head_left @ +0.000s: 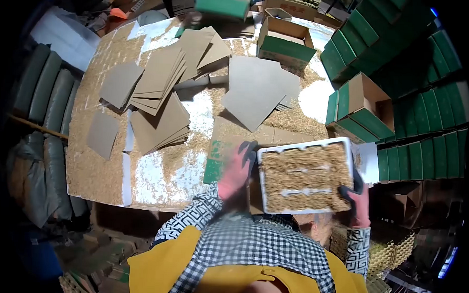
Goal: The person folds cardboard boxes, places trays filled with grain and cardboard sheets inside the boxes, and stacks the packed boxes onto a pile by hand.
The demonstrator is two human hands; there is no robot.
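Note:
A white foam tray filled with loose tan husks or shavings is in front of my body, tilted slightly. At its right edge, my right hand, in a pink glove with dark fingertips, is closed on the rim. My left hand, gloved alike and a little blurred, is closed at the tray's left side; its fingertips are partly hidden. Beneath the tray shows the brown side of an open cardboard box, with a green-printed flap spread out to the left. The box's inside is hidden by the tray.
Grey-brown cardboard sheets and more stacked sheets lie on the husk-strewn table. Two open green boxes stand at the far right, one behind the other. Stacked green boxes rise at right; filled sacks stand left.

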